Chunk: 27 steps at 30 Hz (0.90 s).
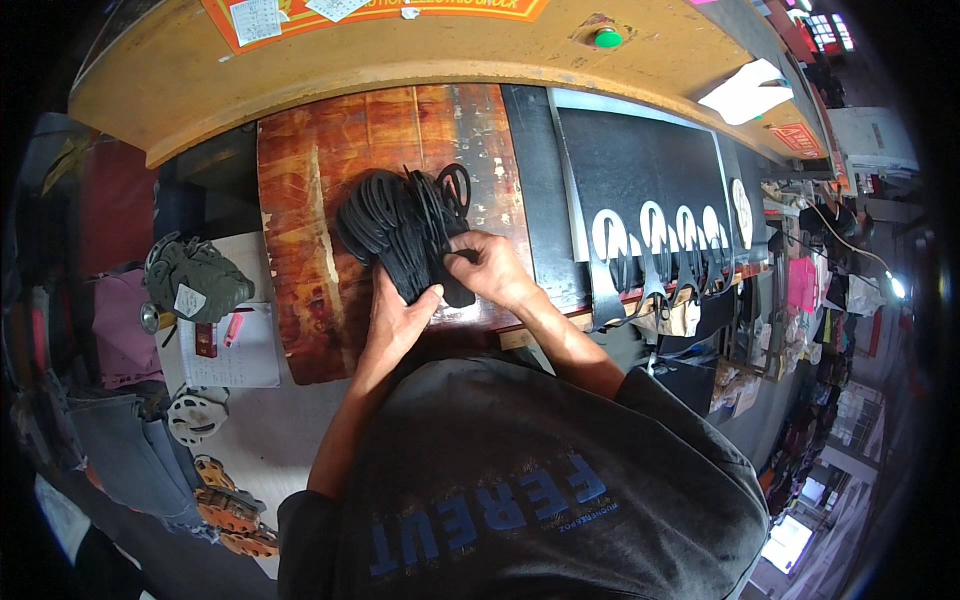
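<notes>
Both hands are closed on a thick bundle of thin, matte black looped strips (395,225), held over a worn, glossy reddish-brown wooden bench (300,310). The left hand (395,312) grips the bundle's lower end, its thumb laid across the front. The right hand (492,268) has its fingers curled at the bundle's right edge, pinching there; which strips lie between its fingertips is hidden. The rounded loops fan out at the upper end, away from the person. To the right, a row of looped black-and-white pieces (655,235) stands along the near edge of a flat black sheet (645,155). To the left, a dark grey-green bundle (205,275) sits beside a small dark red box (206,341) on a white written-on paper sheet (250,365)
</notes>
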Each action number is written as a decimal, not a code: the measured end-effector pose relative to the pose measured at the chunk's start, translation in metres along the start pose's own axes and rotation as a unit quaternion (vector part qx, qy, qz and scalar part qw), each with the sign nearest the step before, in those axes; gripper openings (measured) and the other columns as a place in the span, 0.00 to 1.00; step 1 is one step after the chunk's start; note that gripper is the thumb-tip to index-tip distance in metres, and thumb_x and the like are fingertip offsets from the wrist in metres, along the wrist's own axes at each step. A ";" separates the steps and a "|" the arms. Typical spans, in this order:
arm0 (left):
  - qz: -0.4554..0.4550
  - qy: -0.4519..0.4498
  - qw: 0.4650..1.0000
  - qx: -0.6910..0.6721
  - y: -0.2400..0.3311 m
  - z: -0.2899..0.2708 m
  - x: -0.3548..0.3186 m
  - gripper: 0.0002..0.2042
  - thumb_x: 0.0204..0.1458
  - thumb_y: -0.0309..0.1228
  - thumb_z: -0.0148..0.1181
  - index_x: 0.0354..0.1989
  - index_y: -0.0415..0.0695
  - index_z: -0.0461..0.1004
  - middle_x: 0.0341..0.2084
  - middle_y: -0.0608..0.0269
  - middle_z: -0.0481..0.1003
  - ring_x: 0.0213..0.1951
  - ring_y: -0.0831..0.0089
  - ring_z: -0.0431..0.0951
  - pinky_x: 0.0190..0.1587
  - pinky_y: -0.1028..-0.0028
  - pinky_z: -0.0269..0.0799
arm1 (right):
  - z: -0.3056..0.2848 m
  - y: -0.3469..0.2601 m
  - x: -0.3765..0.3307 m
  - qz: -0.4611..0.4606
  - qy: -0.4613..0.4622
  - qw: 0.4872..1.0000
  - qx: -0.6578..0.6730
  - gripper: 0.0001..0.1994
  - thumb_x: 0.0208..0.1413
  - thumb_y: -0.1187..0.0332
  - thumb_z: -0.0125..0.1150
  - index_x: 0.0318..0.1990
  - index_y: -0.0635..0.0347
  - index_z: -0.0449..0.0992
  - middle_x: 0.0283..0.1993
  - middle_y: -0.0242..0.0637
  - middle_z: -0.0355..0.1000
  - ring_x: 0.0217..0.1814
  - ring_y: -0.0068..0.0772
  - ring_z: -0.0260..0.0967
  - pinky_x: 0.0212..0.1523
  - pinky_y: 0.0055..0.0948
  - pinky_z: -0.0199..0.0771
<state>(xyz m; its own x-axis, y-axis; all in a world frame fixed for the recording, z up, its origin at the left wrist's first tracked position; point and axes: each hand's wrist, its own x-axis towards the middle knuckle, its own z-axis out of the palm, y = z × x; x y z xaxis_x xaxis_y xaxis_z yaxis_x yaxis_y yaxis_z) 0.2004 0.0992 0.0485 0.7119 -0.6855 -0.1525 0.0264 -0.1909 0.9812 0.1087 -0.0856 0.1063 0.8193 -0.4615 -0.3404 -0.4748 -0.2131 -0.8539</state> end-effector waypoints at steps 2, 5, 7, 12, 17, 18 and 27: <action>0.006 -0.015 1.000 -0.010 -0.001 -0.003 -0.001 0.39 0.52 0.28 0.71 0.73 0.33 0.60 0.65 0.41 0.68 0.67 0.52 0.70 0.71 0.57 0.64 | -0.003 0.003 0.002 0.024 0.001 1.000 -0.002 0.13 0.64 0.70 0.71 0.51 0.69 0.85 0.42 0.39 0.84 0.44 0.25 0.80 0.48 0.29 0.82; 0.002 -0.046 0.998 -0.038 -0.001 -0.008 -0.003 0.40 0.53 0.29 0.70 0.75 0.33 0.58 0.67 0.41 0.67 0.68 0.53 0.69 0.72 0.57 0.63 | -0.006 0.005 0.002 0.033 -0.011 0.999 0.029 0.12 0.64 0.70 0.72 0.50 0.68 0.85 0.40 0.37 0.83 0.43 0.24 0.80 0.46 0.29 0.81; -0.029 -0.056 0.996 -0.057 0.000 -0.009 -0.002 0.41 0.54 0.29 0.69 0.76 0.33 0.57 0.67 0.41 0.66 0.69 0.53 0.68 0.73 0.57 0.62 | -0.008 0.003 0.001 0.033 -0.026 0.999 0.028 0.12 0.64 0.69 0.73 0.50 0.67 0.85 0.40 0.36 0.83 0.43 0.25 0.80 0.46 0.29 0.81; -0.008 -0.054 0.998 -0.043 0.004 -0.006 0.000 0.41 0.53 0.27 0.69 0.76 0.34 0.57 0.67 0.43 0.67 0.68 0.54 0.69 0.72 0.57 0.63 | -0.010 -0.007 -0.001 0.023 -0.054 0.998 0.014 0.17 0.61 0.62 0.79 0.48 0.68 0.86 0.40 0.37 0.82 0.44 0.26 0.80 0.46 0.30 0.82; 0.005 -0.044 0.999 -0.025 0.007 -0.003 0.000 0.42 0.51 0.26 0.72 0.75 0.35 0.58 0.66 0.44 0.67 0.68 0.55 0.69 0.72 0.57 0.64 | -0.010 -0.007 0.000 -0.024 -0.077 0.997 -0.010 0.21 0.56 0.60 0.84 0.48 0.69 0.86 0.42 0.39 0.82 0.45 0.28 0.81 0.46 0.32 0.83; -0.005 -0.043 0.999 -0.026 0.006 -0.003 -0.001 0.42 0.51 0.26 0.72 0.75 0.35 0.58 0.66 0.44 0.67 0.67 0.55 0.69 0.72 0.57 0.64 | -0.010 -0.006 0.000 -0.032 -0.074 0.997 -0.004 0.22 0.55 0.60 0.85 0.48 0.69 0.86 0.42 0.39 0.82 0.45 0.28 0.81 0.47 0.33 0.83; -0.019 -0.049 0.998 -0.037 0.006 -0.006 -0.001 0.43 0.51 0.27 0.72 0.76 0.35 0.57 0.67 0.44 0.67 0.68 0.55 0.69 0.72 0.57 0.65 | -0.012 -0.001 0.002 -0.044 -0.078 0.996 -0.003 0.20 0.57 0.64 0.82 0.50 0.69 0.85 0.44 0.40 0.82 0.46 0.29 0.81 0.48 0.33 0.83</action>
<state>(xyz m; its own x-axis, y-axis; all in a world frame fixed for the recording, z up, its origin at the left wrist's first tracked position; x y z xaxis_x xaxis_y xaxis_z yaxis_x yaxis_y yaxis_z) 0.2041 0.1026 0.0554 0.6376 -0.7447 -0.1972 0.1062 -0.1685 0.9800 0.1067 -0.0966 0.1116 0.8974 -0.3016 -0.3220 -0.4009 -0.2527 -0.8806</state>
